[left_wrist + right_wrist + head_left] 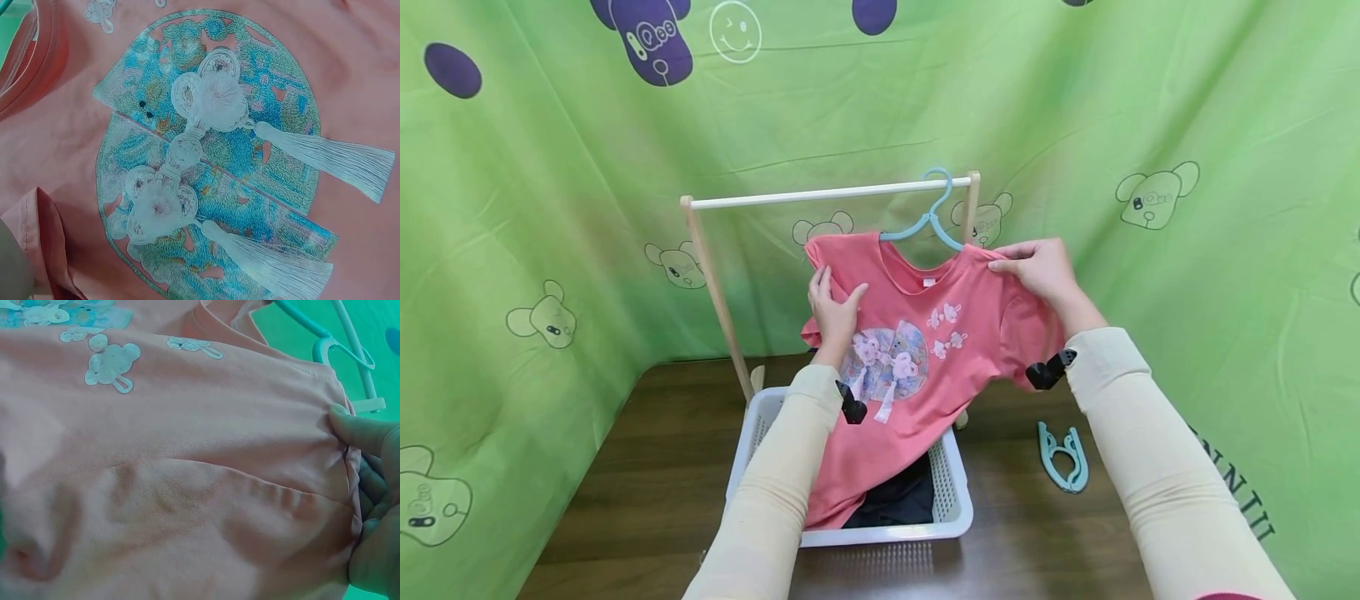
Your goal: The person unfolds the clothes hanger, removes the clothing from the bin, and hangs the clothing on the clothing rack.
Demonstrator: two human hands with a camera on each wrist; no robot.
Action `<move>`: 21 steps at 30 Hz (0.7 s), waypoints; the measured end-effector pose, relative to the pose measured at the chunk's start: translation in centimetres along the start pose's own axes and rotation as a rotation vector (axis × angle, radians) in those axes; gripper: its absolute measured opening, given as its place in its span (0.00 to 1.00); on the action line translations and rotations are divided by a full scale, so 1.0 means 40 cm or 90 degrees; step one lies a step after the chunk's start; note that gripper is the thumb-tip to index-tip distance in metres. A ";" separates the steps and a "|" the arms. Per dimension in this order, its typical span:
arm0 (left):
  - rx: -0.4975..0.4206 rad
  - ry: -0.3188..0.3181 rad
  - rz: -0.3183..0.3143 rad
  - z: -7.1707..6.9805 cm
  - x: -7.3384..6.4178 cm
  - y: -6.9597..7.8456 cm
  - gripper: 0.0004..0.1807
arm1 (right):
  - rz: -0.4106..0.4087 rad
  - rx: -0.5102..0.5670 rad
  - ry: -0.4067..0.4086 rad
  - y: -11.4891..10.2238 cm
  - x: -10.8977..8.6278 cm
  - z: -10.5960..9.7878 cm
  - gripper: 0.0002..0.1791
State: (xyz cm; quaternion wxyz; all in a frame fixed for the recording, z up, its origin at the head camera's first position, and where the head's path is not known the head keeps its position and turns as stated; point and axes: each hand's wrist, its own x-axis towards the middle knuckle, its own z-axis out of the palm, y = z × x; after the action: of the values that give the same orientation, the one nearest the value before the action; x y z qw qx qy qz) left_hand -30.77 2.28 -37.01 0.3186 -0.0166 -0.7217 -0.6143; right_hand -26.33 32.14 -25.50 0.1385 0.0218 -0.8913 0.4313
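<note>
Pink shirt (917,350) on blue hanger (931,218), hook over wooden rail (827,196), hem trailing into white basket (958,492) on table (647,492). Left hand (833,307) at shirt's left shoulder, thumb spread, fingers curled round fabric. Right hand (1043,271) pinches right shoulder seam, thumb on top, fingers behind cloth. Dark garment (898,500) in basket. Spare folded hanger (1063,457) on table, right of basket.

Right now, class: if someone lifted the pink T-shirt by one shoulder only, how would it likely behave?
The pink T-shirt would probably sag and swing, since it already drapes limply into the white basket. It looks light: the right hand pinches a shoulder seam easily. It may slide off the blue hanger, as its folds seem loose.
</note>
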 end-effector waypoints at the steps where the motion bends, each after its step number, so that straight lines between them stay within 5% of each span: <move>1: 0.003 0.000 0.002 0.000 -0.001 -0.003 0.42 | 0.000 0.000 0.000 0.004 0.000 0.001 0.23; 21: -0.020 0.003 -0.001 -0.026 -0.008 -0.048 0.41 | -0.049 0.021 0.006 0.057 0.011 0.023 0.21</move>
State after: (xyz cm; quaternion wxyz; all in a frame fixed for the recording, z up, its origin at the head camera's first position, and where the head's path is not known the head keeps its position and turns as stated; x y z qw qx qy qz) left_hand -30.83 1.00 -38.80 0.3192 -0.0195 -0.7113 -0.6259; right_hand -27.31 32.87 -27.67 0.1589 0.0560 -0.8818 0.4404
